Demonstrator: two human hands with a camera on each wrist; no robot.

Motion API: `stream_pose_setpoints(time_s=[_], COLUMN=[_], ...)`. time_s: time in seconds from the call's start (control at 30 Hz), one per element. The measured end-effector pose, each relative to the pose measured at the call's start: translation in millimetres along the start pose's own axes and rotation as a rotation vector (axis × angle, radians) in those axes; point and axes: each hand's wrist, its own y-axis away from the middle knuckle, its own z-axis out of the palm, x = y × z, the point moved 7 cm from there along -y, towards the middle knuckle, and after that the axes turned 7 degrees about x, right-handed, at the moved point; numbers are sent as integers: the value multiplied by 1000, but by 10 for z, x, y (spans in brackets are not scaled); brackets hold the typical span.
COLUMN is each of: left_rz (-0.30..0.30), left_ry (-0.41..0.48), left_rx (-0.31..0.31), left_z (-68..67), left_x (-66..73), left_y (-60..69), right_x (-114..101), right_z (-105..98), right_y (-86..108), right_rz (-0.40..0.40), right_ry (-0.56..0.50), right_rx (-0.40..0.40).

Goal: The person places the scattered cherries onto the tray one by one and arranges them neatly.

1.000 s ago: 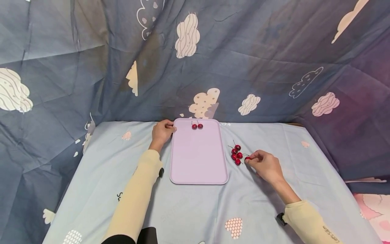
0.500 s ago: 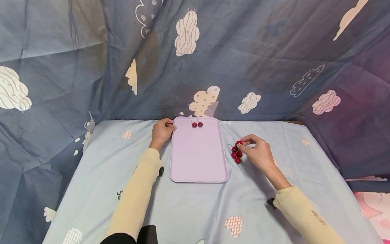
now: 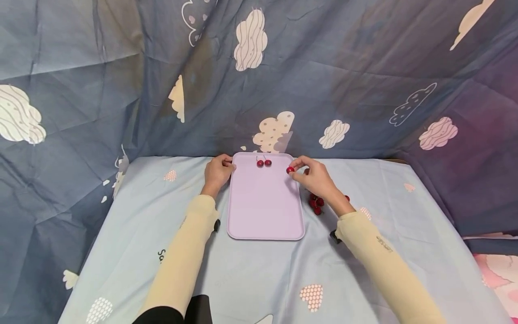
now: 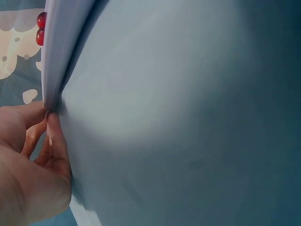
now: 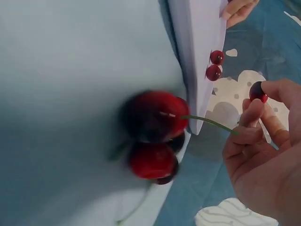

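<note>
Now the right hand [image 3: 317, 177] pinched a cherry [image 3: 290, 170], two cherries [image 3: 260, 164] to its left; the left hand [image 3: 217, 173] gripped the tray [image 3: 265, 204].

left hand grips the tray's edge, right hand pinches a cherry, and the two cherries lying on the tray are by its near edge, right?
Not quite: the two cherries on the tray lie by its far edge, as the head view shows. The left hand does grip the tray's edge and the right hand pinches a cherry.
</note>
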Motion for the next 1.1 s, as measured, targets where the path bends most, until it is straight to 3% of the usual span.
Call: stream_pose_setpoints(time_s=[0.17, 0.47, 0.73, 1.1], left_rz=[20, 5, -1, -9], left_ry=[1, 14, 13, 17], left_rx=[14, 17, 10, 8], left_z=[-29, -40, 3, 1], left_x=[-5, -23, -16, -29], left_y=[-1, -32, -21, -26], right_x=[-82, -162, -97, -36], right_z=[120, 434, 561, 647], right_y=[-223, -569, -676, -729], right_rz=[-35, -119, -80, -60], right_ry=[66, 326, 362, 391], right_rx=[-31, -150, -231, -256])
